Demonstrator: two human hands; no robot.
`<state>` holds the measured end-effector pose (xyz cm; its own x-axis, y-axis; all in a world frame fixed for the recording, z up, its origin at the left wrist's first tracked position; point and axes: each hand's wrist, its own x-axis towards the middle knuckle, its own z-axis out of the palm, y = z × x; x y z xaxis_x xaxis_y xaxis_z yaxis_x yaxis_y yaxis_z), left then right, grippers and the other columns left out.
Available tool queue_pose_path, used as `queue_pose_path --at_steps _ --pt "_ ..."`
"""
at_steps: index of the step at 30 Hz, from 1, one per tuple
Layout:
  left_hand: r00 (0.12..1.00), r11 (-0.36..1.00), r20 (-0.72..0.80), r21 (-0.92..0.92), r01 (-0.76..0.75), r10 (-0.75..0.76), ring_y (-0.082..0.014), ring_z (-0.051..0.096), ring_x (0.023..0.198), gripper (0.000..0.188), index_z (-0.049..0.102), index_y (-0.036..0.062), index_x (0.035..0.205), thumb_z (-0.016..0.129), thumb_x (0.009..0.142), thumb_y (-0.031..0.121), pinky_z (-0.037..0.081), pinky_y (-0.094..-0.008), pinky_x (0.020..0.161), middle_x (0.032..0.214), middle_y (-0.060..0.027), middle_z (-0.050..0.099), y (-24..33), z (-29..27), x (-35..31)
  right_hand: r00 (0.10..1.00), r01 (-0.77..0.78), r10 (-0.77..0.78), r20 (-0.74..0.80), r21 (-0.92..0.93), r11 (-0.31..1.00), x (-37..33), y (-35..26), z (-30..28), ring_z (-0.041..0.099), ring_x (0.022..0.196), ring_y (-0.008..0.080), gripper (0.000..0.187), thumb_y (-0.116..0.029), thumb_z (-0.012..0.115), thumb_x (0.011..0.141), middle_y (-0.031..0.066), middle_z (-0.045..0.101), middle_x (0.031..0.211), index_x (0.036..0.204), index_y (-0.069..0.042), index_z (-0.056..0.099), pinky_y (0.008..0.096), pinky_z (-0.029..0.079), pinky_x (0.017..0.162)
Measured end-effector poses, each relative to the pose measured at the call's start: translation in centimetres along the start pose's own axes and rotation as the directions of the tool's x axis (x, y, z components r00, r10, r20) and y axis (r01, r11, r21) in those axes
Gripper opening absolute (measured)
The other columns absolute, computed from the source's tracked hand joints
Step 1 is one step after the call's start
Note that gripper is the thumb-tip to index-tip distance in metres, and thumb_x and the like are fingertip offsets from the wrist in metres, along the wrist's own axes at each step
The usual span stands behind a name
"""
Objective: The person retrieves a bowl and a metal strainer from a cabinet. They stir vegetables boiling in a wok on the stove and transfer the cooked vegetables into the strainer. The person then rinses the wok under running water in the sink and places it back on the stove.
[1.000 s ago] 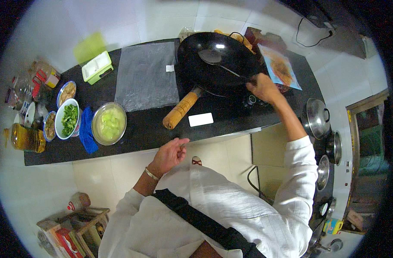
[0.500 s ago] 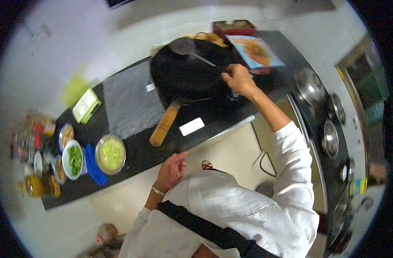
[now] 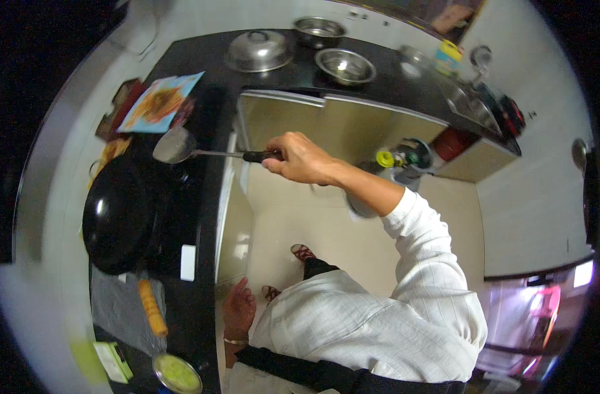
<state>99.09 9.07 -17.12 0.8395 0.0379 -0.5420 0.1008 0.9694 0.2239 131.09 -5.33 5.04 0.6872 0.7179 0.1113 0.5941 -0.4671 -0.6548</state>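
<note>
My right hand (image 3: 298, 157) is closed around the black handle of a metal ladle (image 3: 175, 146). The ladle's round head points left, over the counter beside the stove. Below and left of that head sits a black wok (image 3: 119, 213) with a wooden handle (image 3: 153, 307). My left hand (image 3: 239, 305) hangs low by the cabinet front, its fingers loosely apart and holding nothing. A white rectangular object (image 3: 188, 262) lies on the counter nearest to it.
A bowl of pale green cut pieces (image 3: 177, 374) and a green-and-white slicer (image 3: 114, 361) are at lower left. A blue packet (image 3: 161, 103) lies behind the wok. A domed lid (image 3: 260, 50), steel bowls (image 3: 345, 66) and a sink (image 3: 471, 105) line the far counter. A gas cylinder (image 3: 383, 159) stands on the floor.
My view has turned to the right. My right hand has lifted the ladle out of the wok and carried it to the right. My left hand still hangs low, empty.
</note>
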Motion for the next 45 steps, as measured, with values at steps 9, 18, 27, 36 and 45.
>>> queue_pose_path --at_steps 9,18,27,36,45 --pt "0.988 0.97 -0.057 0.191 0.15 -0.141 -0.0131 0.054 0.072 0.029 0.054 0.0034 0.108 0.047 0.09 0.026 0.046 -0.0229 0.064 0.086 -0.004 0.059 -6.6 8.9 10.0 0.816 -0.374 0.314 -0.485 -0.028 0.927 -7.2 19.7 -17.2 0.064 0.07 0.0247 0.029 -0.02 0.061 0.074 0.0201 0.065 0.078 0.088 0.006 0.064 0.0347 0.05 0.066" --pt "0.93 0.887 -0.004 0.299 0.353 -0.368 -0.0143 0.052 0.077 0.032 0.054 0.0057 0.109 0.049 0.089 0.03 0.041 -0.0267 0.072 0.084 -0.0024 0.058 -16.1 18.3 20.8 0.303 0.105 0.807 -0.507 0.859 0.5 -17.2 53.6 -43.8 0.04 0.045 0.0096 0.021 -0.02 0.052 0.089 0.004 0.057 0.071 0.093 0.001 0.056 0.0236 0.03 0.037" --pt "0.955 0.868 -0.148 0.4 0.294 -0.256 -0.0153 0.053 0.084 0.036 0.053 0.0074 0.112 0.048 0.088 0.034 0.042 -0.0297 0.078 0.09 -0.0023 0.058 -19.7 22.0 23.5 0.337 0.12 0.761 -0.554 0.827 0.549 -13.9 59.2 -35.9 0.048 0.062 0.008 0.041 -0.025 0.058 0.085 0.0079 0.058 0.11 0.12 -0.005 0.053 0.0204 0.036 0.049" --pt "0.981 0.973 -0.081 0.138 0.187 -0.177 -0.0154 0.058 0.084 0.031 0.056 0.0066 0.103 0.047 0.089 0.033 0.048 -0.0267 0.077 0.095 -0.0049 0.061 -21.9 18.3 24.3 0.866 -0.073 0.415 -0.279 0.751 0.657 -8.8 46.1 -16.6 0.034 0.045 0.0018 0.012 -0.011 0.062 0.082 -0.0065 0.042 0.059 0.086 -0.007 0.051 0.0185 0.027 0.038" --pt "0.956 0.998 -0.29 -0.027 -0.059 0.049 -0.0162 0.058 0.08 0.025 0.057 0.0072 0.097 0.056 0.085 0.029 0.05 -0.0268 0.071 0.086 -0.0046 0.058 -21.7 16.0 18.8 0.915 -0.051 -0.144 0.378 0.46 0.887 -6.5 34.9 -5.8 0.036 0.054 0.0026 0.018 -0.008 0.067 0.074 -0.0066 0.048 0.063 0.09 -0.002 0.061 0.0187 0.031 0.048"
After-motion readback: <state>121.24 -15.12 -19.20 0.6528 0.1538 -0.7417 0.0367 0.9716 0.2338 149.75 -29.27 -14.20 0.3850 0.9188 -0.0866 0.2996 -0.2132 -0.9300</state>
